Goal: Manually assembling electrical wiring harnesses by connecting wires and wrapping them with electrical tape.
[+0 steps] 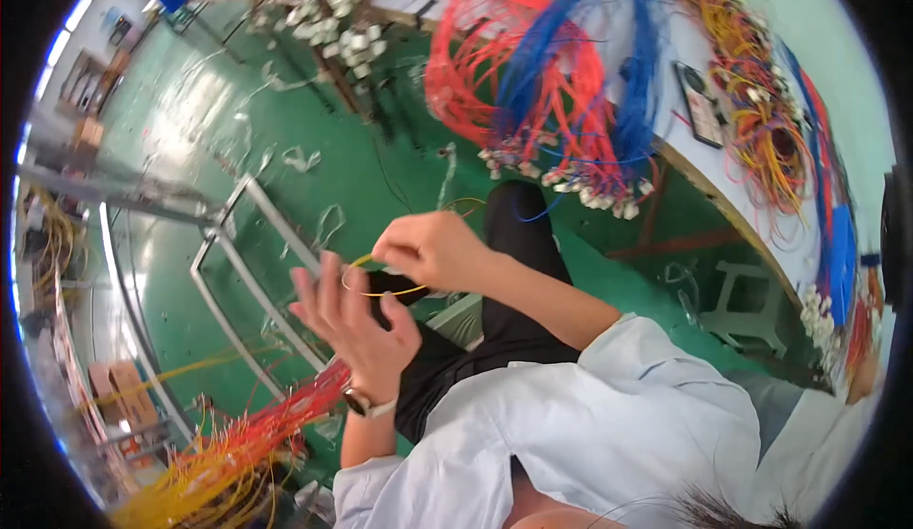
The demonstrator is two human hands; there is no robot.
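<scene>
- Curving in a thin loop near the middle of the frame, a yellow wire runs between the two hands, its lower stretch crossing in front of the dark trousers.
- The right hand has its grip closed in a pinch on the yellow wire, thumb and fingertips together, its back turned up.
- The left hand, just left of and below it, has a released grip: fingers spread and slightly blurred, the loop passing by them. Whether any finger touches the wire, I cannot tell.
- A wristwatch with a pale strap sits on the left wrist.
- Below the hands are the person's black trousers and, across the bottom of the frame, a white shirt.
- Toward the lower left, a bundle of red and yellow wires stretches beside the left forearm.
- Left of centre, a grey metal frame stands on the green floor.
- From upper centre to the right curves a white desk; red wires and blue wires hang over its edge, ending in white connectors.
- Farther right on the desk lie a phone and a yellow-orange wire bundle.
- Under the desk, right of centre, stands a pale stool.
</scene>
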